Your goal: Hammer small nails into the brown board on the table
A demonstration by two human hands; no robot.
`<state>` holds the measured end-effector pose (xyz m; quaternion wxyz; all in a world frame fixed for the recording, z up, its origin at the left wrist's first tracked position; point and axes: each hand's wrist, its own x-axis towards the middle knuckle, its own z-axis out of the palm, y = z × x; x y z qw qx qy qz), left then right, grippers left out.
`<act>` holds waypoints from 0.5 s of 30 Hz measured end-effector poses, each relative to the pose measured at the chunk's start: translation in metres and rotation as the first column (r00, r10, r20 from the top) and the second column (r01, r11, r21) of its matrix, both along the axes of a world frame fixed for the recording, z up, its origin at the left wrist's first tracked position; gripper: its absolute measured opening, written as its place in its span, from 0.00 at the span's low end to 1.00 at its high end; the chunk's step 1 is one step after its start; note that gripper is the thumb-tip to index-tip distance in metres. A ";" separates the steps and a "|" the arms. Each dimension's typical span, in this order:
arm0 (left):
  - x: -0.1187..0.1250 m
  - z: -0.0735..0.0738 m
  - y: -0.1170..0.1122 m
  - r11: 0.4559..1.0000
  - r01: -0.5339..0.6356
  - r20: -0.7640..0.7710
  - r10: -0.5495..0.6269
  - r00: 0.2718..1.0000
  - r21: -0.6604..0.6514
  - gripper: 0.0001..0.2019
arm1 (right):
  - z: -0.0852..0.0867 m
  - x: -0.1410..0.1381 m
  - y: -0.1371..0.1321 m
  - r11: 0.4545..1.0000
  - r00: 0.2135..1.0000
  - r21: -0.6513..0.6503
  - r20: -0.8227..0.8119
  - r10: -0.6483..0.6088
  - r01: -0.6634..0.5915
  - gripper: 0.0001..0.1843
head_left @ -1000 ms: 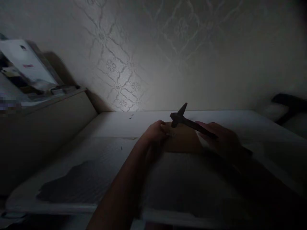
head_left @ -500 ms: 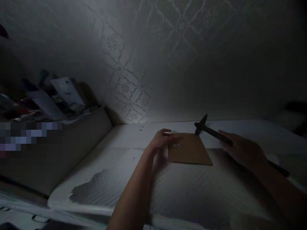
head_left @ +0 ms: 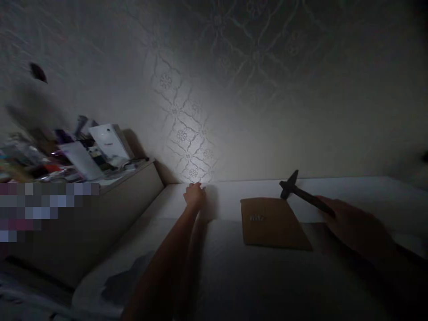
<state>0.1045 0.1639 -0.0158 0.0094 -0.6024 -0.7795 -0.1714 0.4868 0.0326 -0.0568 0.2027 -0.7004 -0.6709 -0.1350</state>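
In dim light my right hand [head_left: 354, 225] grips the handle of a dark hammer [head_left: 299, 191], whose head hangs just above the far right corner of a brown board [head_left: 272, 223]. The board lies flat on a white panel [head_left: 234, 272] and has a few small pale things, perhaps nails, on it [head_left: 257, 218]. My left hand [head_left: 194, 195] is stretched out to the far left of the panel, near the wall, its fingers curled and pinched together on the surface. What they pinch, if anything, is too small and dark to name.
A patterned wall [head_left: 234, 89] rises right behind the panel. To the left a beige ledge [head_left: 133, 178] carries a clutter of boxes and papers [head_left: 93, 151]. A dark patch of shadow [head_left: 123, 285] lies on the panel's near left part.
My left hand has left the brown board and reached away to the far left, near the wall. The view has swung left and up; the hammer stays over the board's far corner.
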 end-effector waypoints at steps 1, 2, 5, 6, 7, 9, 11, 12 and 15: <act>-0.003 -0.001 0.004 1.000 0.008 0.006 -0.008 1.000 -0.021 0.19 | 0.000 -0.001 0.000 1.000 1.000 0.006 0.011 -0.013 0.013 0.20; -0.006 -0.001 0.009 0.999 0.016 0.014 -0.015 1.000 -0.039 0.19 | 0.001 -0.002 0.000 1.000 1.000 0.010 0.021 -0.020 0.019 0.20; -0.009 -0.004 0.021 0.998 0.017 0.040 -0.014 0.999 -0.067 0.18 | 0.003 -0.005 -0.001 1.000 0.999 0.011 0.038 -0.024 0.023 0.19; -0.009 -0.005 0.025 0.997 0.018 0.046 -0.015 0.999 -0.071 0.18 | 0.004 -0.006 -0.001 1.000 0.999 0.007 0.044 -0.025 0.025 0.19; -0.009 -0.005 0.028 0.997 0.021 0.049 -0.017 0.999 -0.074 0.17 | 0.005 -0.007 -0.002 1.000 0.999 0.006 0.046 -0.028 0.028 0.19; -0.007 -0.006 0.033 0.997 0.023 0.043 -0.020 0.999 -0.077 0.15 | 0.007 -0.010 -0.003 0.999 0.998 0.007 0.044 -0.043 0.043 0.19; -0.004 -0.007 0.036 0.997 0.017 0.028 -0.015 0.999 -0.076 0.15 | 0.008 -0.013 -0.004 0.999 0.998 0.013 0.036 -0.048 0.047 0.20; -0.002 -0.007 0.036 0.997 0.014 0.018 -0.013 1.000 -0.074 0.15 | 0.009 -0.014 -0.005 0.999 0.998 0.017 0.032 -0.051 0.051 0.20; 0.002 -0.005 0.036 0.998 0.013 -0.010 -0.014 1.000 -0.067 0.15 | 0.010 -0.014 -0.005 0.999 0.998 0.012 0.035 -0.049 0.049 0.20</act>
